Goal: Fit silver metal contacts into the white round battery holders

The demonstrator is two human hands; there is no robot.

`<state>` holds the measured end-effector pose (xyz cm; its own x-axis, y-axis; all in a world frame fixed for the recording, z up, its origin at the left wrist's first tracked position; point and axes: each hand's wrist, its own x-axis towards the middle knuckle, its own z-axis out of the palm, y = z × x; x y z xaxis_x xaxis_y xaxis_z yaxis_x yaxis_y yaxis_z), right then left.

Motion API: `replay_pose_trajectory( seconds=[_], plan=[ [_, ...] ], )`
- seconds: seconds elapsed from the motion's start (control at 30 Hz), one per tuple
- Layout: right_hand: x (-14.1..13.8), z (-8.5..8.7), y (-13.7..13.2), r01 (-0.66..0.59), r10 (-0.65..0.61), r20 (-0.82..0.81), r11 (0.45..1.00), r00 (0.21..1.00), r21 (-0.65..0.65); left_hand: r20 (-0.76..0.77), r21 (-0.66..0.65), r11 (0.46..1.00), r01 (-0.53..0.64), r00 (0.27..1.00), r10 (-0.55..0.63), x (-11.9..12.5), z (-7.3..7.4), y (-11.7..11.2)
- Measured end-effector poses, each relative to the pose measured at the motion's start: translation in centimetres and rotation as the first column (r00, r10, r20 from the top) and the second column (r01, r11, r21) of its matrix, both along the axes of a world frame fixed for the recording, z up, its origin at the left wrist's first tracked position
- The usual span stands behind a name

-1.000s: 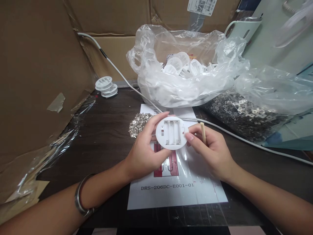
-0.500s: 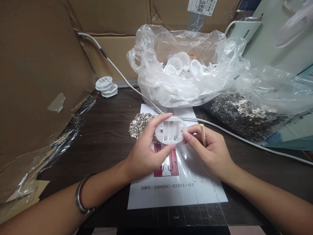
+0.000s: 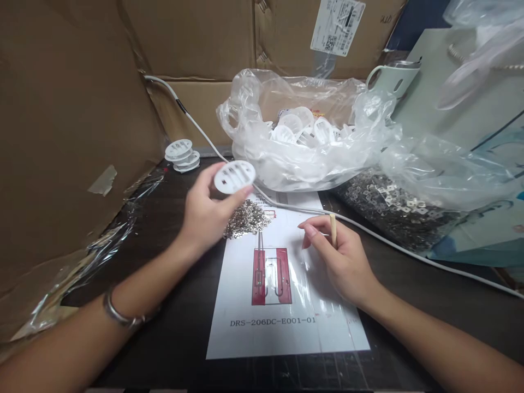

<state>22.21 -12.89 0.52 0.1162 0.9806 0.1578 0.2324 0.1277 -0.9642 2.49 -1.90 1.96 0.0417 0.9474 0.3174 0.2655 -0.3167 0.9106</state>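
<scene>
Between the thumb and fingers of my left hand (image 3: 207, 210) is a white oval plastic battery holder (image 3: 234, 177), tilted, its slotted face toward me. It hangs above a heap of small shiny metal contacts (image 3: 248, 219). My right hand (image 3: 341, 251) hovers over the right side of a printed sheet (image 3: 229, 344), its fingers curled round a short wooden stick (image 3: 333, 230); thumb and forefinger tips stand close together with nothing seen between them. A short stack of similar white holders (image 3: 182, 155) sits at the back left.
An open clear plastic bag (image 3: 303, 166) full of white holders stands at the back. To the right lies a bag of flat metal pieces (image 3: 393, 207). A white cable (image 3: 376, 232) crosses the table behind my hands. Cardboard (image 3: 61, 109) walls the left and back.
My left hand has carried the battery holder left and away from me, toward the stack. My right hand has let go of the holder's edge and stays near its place, still with the stick.
</scene>
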Motion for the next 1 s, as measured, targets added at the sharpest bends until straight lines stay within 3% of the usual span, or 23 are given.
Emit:
replay_pose_trajectory(
  seconds=[0.07, 0.13, 0.2, 0.3, 0.5, 0.6, 0.7, 0.77, 0.87, 0.9, 1.0],
  plan=[
    [0.0, -0.2, 0.0, -0.013, 0.013, 0.012, 1.000, 1.000, -0.010, -0.070, 0.039, 0.983, -0.178, 0.981, 0.181, -1.9, 0.2, 3.6],
    [0.0, -0.2, 0.0, -0.021, 0.022, 0.014, 1.000, 1.000, -0.022, -0.149, 0.090, 0.926, -0.367, 0.914, 0.377, -3.9, 0.3, 7.1],
    [0.0, -0.3, -0.1, -0.030, 0.031, 0.015, 0.999, 0.999, -0.034, -0.170, 0.115, 0.894, -0.433, 0.878, 0.447, -5.5, 0.6, 9.7],
    [0.1, -0.3, 0.0, -0.048, 0.049, 0.016, 0.998, 0.999, -0.036, -0.249, 0.085, 0.890, -0.449, 0.855, 0.455, -6.9, 1.2, 11.7],
    [0.0, -0.1, 0.0, -0.049, 0.050, 0.043, 0.998, 0.998, -0.030, -0.409, -0.036, 0.941, -0.338, 0.864, 0.295, -8.1, 1.4, 12.1],
    [0.5, 1.2, 0.8, -0.018, 0.010, 0.126, 0.998, 0.992, 0.059, -0.433, -0.027, 0.932, -0.362, 0.844, 0.315, -8.4, 0.9, 12.6],
    [1.4, 3.8, 3.2, 0.034, -0.092, 0.283, 0.979, 0.955, 0.202, -0.426, 0.024, 0.897, -0.442, 0.807, 0.409, -8.4, 0.4, 13.2],
    [2.0, 5.9, 5.9, 0.064, -0.187, 0.452, 0.960, 0.872, 0.273, -0.414, 0.049, 0.881, -0.470, 0.793, 0.447, -8.4, 0.2, 13.4],
    [2.7, 8.6, 11.0, 0.071, -0.287, 0.711, 0.946, 0.642, 0.317, -0.390, 0.070, 0.877, -0.476, 0.796, 0.463, -8.3, 0.2, 13.1],
    [2.9, 9.2, 12.8, 0.075, -0.252, 0.790, 0.964, 0.559, 0.255, -0.381, 0.079, 0.876, -0.477, 0.797, 0.468, -8.2, 0.2, 12.7],
    [3.2, 9.5, 17.7, 0.147, -0.064, 0.906, 0.989, 0.418, 0.002, -0.358, 0.131, 0.869, -0.478, 0.794, 0.491, -7.6, 0.1, 11.1]
  ],
)
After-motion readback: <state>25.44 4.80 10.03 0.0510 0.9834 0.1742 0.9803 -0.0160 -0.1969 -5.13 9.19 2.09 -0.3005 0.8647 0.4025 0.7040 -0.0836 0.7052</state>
